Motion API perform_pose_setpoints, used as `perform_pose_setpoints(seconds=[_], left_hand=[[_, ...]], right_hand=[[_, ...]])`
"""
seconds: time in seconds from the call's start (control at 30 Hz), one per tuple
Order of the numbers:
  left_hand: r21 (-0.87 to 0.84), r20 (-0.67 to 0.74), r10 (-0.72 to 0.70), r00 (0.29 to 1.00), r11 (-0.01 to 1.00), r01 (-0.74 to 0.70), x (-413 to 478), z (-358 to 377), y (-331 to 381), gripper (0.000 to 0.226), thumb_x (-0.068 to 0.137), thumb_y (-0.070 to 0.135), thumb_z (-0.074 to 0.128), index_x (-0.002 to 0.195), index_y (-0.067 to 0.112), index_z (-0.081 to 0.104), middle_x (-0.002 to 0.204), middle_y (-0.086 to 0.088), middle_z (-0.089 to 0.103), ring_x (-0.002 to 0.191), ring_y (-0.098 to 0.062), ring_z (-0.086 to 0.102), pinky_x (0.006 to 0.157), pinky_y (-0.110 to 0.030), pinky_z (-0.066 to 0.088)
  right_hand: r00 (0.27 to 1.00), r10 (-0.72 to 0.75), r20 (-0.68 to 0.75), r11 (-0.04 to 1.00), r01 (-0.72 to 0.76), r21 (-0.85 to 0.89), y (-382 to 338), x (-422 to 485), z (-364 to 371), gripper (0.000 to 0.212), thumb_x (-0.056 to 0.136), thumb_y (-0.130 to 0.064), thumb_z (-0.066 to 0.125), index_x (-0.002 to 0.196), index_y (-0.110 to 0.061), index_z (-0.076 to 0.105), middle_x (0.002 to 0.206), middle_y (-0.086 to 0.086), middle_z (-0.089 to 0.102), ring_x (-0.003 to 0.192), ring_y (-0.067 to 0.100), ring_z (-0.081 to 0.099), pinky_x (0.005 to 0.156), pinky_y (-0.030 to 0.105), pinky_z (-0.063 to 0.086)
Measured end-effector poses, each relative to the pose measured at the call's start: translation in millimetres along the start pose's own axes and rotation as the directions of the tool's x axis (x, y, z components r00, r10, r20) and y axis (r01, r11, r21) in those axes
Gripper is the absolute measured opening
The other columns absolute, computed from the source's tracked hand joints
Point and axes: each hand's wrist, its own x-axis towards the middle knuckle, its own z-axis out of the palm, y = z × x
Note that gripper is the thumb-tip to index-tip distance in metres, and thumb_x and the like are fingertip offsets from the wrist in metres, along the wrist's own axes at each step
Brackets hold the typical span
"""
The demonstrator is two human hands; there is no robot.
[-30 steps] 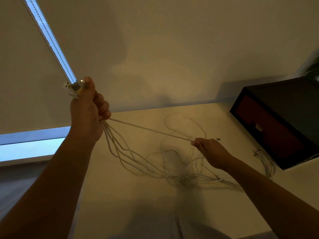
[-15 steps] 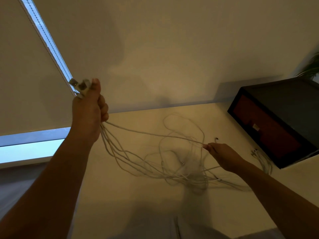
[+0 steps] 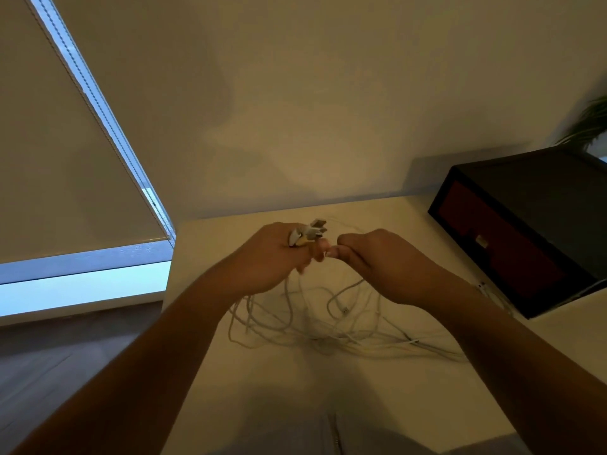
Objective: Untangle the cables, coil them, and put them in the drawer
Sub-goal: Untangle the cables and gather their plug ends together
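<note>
Several white cables (image 3: 331, 326) lie in a loose tangle on the white table (image 3: 272, 389). My left hand (image 3: 272, 254) grips a bunch of their plug ends (image 3: 310, 234), which stick out above its fingers. My right hand (image 3: 377, 257) sits right beside it, fingers curled and pinching a cable at the thumb tip. Both hands hover low over the tangle, nearly touching. The dark drawer box (image 3: 525, 231) with a red front stands at the right; its drawer is shut.
A wall runs along the table's far edge. A window with a roller blind (image 3: 65, 159) is at the left. More cable ends (image 3: 489, 290) lie beside the drawer box. A plant (image 3: 591, 123) shows at the far right.
My left hand has come down from high at the left to the middle. My right hand has moved left to meet it. The taut cable between them has gone slack.
</note>
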Motion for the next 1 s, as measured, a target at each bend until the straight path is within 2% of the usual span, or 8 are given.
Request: perform_pose_setpoints(seconds=[0.17, 0.3, 0.4, 0.53, 0.67, 0.83, 0.93, 1.0], left_hand=[[0.057, -0.129, 0.041, 0.991, 0.998, -0.034, 0.2, -17.7, -3.7, 0.025, 0.091, 0.024, 0.062, 0.067, 0.016, 0.064, 0.062, 0.037, 0.058, 0.065, 0.019, 0.052, 0.064, -0.005, 0.035], [0.106, -0.193, 0.043, 0.980, 0.994, -0.023, 0.1, -35.8, -10.0, 0.023, 0.092, 0.026, 0.059, 0.072, 0.018, 0.063, 0.061, 0.035, 0.058, 0.055, 0.009, 0.051, 0.056, -0.009, 0.037], [0.137, -0.225, 0.053, 0.973, 0.990, -0.023, 1.5, -40.4, -14.3, 0.027, 0.093, 0.017, 0.058, 0.067, 0.023, 0.058, 0.062, 0.040, 0.057, 0.060, 0.013, 0.053, 0.059, -0.005, 0.037], [0.029, -0.325, -0.010, 0.946, 0.999, 0.021, -2.1, -65.0, -28.1, 0.029, 0.094, 0.010, 0.056, 0.070, 0.027, 0.060, 0.066, 0.042, 0.058, 0.065, 0.019, 0.054, 0.063, -0.001, 0.035], [0.047, -0.353, -0.025, 0.935, 0.998, 0.045, -4.1, -65.3, -28.3, 0.028, 0.094, 0.009, 0.055, 0.072, 0.024, 0.062, 0.066, 0.029, 0.063, 0.062, 0.020, 0.053, 0.059, -0.002, 0.036], [0.016, -0.473, -0.083, 0.877, 0.995, 0.102, -7.2, -78.2, -26.5, 0.026, 0.095, 0.012, 0.054, 0.071, 0.020, 0.060, 0.082, 0.015, 0.058, 0.056, 0.014, 0.051, 0.054, 0.000, 0.033], [-0.033, -0.507, -0.115, 0.854, 0.993, 0.114, -9.7, -81.1, -26.7, 0.032, 0.096, 0.018, 0.055, 0.065, 0.026, 0.059, 0.079, 0.012, 0.057, 0.058, -0.005, 0.053, 0.061, -0.012, 0.038], [-0.089, -0.539, -0.151, 0.829, 0.988, 0.122, -11.4, -89.0, -28.9, 0.037, 0.095, 0.024, 0.056, 0.059, 0.027, 0.061, 0.063, 0.020, 0.059, 0.054, -0.006, 0.053, 0.061, -0.023, 0.037]], right_hand=[[0.999, 0.046, -0.020, 0.998, -0.045, 0.046, 12.5, 1.4, 7.5, 0.035, 0.088, -0.057, 0.020, 0.066, -0.032, 0.032, 0.056, -0.007, 0.043, 0.052, 0.011, 0.041, 0.051, 0.030, 0.029], [0.990, 0.132, -0.051, 0.988, -0.127, 0.088, 32.8, -4.5, 14.7, 0.043, 0.090, -0.055, 0.023, 0.067, -0.022, 0.040, 0.057, 0.000, 0.049, 0.052, 0.017, 0.045, 0.053, 0.035, 0.035], [0.987, 0.157, -0.046, 0.987, -0.154, 0.052, 45.4, -8.1, 25.6, 0.046, 0.091, -0.054, 0.024, 0.070, -0.019, 0.044, 0.056, -0.004, 0.045, 0.051, 0.014, 0.043, 0.050, 0.031, 0.031], [0.969, 0.241, -0.061, 0.971, -0.240, 0.016, 75.9, -30.6, 31.0, 0.034, 0.092, -0.051, 0.025, 0.064, -0.033, 0.031, 0.053, -0.010, 0.040, 0.047, 0.007, 0.037, 0.047, 0.023, 0.022], [0.963, 0.264, -0.054, 0.964, -0.265, -0.003, 86.4, -35.7, 40.0, 0.034, 0.090, -0.054, 0.020, 0.065, -0.033, 0.030, 0.053, -0.008, 0.041, 0.047, 0.008, 0.038, 0.047, 0.024, 0.021], [0.946, 0.310, -0.096, 0.950, -0.305, 0.068, 102.6, -43.8, 45.2, 0.038, 0.092, -0.063, 0.018, 0.066, -0.038, 0.031, 0.053, -0.010, 0.042, 0.047, 0.008, 0.038, 0.048, 0.024, 0.021], [0.933, 0.354, -0.070, 0.933, -0.346, 0.102, 105.3, -44.7, 54.7, 0.033, 0.092, -0.053, 0.023, 0.066, -0.037, 0.034, 0.055, -0.007, 0.044, 0.049, 0.011, 0.039, 0.048, 0.026, 0.023], [0.918, 0.390, -0.072, 0.918, -0.382, 0.109, 112.9, -50.3, 58.4, 0.036, 0.091, -0.052, 0.022, 0.069, -0.031, 0.042, 0.057, -0.005, 0.046, 0.051, 0.012, 0.042, 0.048, 0.027, 0.026]])
